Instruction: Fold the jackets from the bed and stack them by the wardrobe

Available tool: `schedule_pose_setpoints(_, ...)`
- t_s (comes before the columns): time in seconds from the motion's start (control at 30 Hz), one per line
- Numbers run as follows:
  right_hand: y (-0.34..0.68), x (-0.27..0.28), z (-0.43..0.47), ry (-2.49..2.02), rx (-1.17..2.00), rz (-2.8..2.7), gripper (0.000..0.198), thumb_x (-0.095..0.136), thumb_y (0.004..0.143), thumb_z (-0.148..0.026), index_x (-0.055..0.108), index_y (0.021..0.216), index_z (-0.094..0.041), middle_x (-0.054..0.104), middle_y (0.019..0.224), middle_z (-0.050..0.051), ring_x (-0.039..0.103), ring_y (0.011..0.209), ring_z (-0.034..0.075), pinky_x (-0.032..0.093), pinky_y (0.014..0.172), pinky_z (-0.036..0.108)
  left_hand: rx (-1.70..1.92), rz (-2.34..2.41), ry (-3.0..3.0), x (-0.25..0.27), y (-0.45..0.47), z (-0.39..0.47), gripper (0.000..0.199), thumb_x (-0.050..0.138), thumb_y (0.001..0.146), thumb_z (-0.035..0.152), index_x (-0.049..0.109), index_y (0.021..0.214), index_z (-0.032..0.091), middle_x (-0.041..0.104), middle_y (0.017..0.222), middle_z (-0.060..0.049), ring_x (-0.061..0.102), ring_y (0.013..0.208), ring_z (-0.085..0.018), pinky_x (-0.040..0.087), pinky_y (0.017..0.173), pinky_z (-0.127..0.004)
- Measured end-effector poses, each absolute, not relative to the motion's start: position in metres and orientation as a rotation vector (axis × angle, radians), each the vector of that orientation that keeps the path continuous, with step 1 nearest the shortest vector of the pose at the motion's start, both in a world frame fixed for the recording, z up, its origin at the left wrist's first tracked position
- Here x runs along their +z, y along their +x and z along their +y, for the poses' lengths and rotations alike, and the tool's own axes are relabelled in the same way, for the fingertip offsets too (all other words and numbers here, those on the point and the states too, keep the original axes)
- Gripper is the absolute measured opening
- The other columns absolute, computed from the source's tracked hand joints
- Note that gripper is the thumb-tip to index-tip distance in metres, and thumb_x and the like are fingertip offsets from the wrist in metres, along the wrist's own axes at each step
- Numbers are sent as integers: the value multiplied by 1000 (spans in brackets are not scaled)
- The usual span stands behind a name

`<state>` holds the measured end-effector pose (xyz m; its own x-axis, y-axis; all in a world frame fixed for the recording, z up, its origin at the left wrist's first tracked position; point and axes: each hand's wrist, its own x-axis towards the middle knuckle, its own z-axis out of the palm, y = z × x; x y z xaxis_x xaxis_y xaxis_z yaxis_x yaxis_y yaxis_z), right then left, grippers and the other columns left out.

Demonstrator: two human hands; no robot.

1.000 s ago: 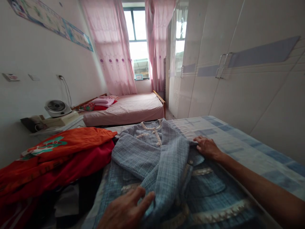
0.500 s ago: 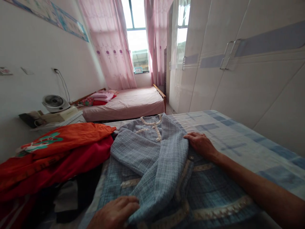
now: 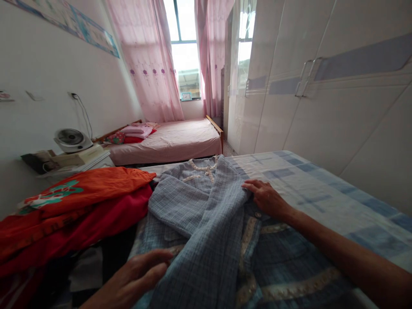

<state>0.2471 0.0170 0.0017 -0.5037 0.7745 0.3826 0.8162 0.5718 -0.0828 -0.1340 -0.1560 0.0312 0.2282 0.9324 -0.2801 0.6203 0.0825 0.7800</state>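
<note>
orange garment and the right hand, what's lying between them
In the head view, part of a red garment, then the blue jacket, lie between the orange garment and the right hand, which touches the jacket.

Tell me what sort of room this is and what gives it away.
Most likely a bedroom in a home: a pink-covered bed stands below the curtained window, a tall white wardrobe lines one side, and clothes lie piled in the foreground, including an orange garment.
</note>
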Motion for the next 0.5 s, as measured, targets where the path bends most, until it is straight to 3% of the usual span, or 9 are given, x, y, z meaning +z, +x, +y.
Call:
schedule_pose_setpoints(0.1, 234, 18, 26, -1337, -110, -2396, 50, 39, 74, -3, 55, 118, -19, 56, 124, 8, 47, 117, 19, 32, 99, 33, 425, 1400, 1548, 45, -110, -126, 47, 39, 86, 56, 67, 102, 22, 68, 101, -4, 62, 92, -22, 52, 74, -29)
schedule_pose_setpoints(0.23, 223, 36, 51, -1626, -15, -2299, 35, 40, 86, -21, 58, 117, -18, 58, 122, 9, 51, 113, 19, 35, 97, 30, 553, 1383, 1538, 37, -87, -81, 45, 46, 84, 52, 65, 101, 15, 66, 90, -6, 61, 82, -20, 48, 70, -26)
schedule_pose_setpoints(0.33, 220, 32, 71, -1768, 23, -2276, 37, 46, 85, -36, 61, 111, -15, 60, 117, 12, 55, 109, 22, 39, 92, 33, 622, 1383, 1680, 27, -72, -43, 41, 51, 81, 47, 65, 98, 13, 63, 83, -4, 58, 75, -18, 44, 62, -24)
schedule_pose_setpoints(0.5, 210, 11, 93, -1911, 93, -2228, 36, 52, 78, -47, 69, 88, -16, 69, 95, 13, 63, 89, 25, 44, 75, 33, 634, 1418, 1792, 8, -41, 16, 25, 57, 72, 37, 60, 62, 14, 46, 55, 3, 42, 54, -12, 30, 51, -24)
